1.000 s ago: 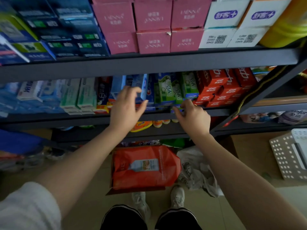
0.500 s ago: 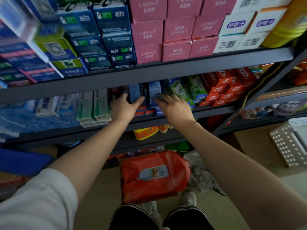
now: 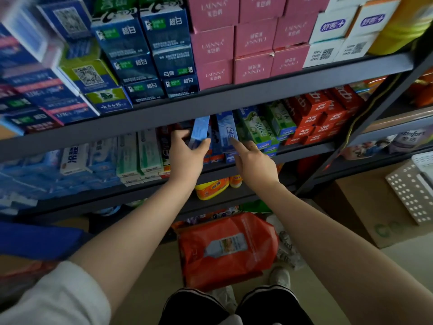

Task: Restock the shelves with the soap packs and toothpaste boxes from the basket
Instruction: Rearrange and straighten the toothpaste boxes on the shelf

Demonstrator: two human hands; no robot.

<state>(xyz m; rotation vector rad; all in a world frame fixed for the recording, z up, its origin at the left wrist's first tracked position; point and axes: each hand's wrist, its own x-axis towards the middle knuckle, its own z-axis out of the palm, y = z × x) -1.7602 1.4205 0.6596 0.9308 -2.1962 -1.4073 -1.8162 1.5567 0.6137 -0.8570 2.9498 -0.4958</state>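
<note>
Both my hands reach into the middle shelf (image 3: 304, 151), among rows of toothpaste boxes. My left hand (image 3: 187, 153) grips a light blue toothpaste box (image 3: 200, 129) that stands on end, thumb on its right side and fingers behind it. Just to the right, my right hand (image 3: 253, 160) touches a second blue toothpaste box (image 3: 226, 132) with its straight forefinger; the other fingers are curled. Green toothpaste boxes (image 3: 260, 127) and red toothpaste boxes (image 3: 321, 118) fill the shelf to the right. Pale green and white boxes (image 3: 138, 156) lie to the left.
The upper shelf holds dark blue boxes (image 3: 145, 50), pink boxes (image 3: 253, 43) and white boxes (image 3: 337, 41). On the floor by my feet lies a red refill pouch (image 3: 225, 249). A white perforated basket (image 3: 412, 191) sits on a cardboard carton at right. Yellow bottles (image 3: 210, 187) stand on the shelf below.
My left hand has taken hold of the upright blue box. My right hand has opened from a flat press to a pointing forefinger. The view has tilted upward.
</note>
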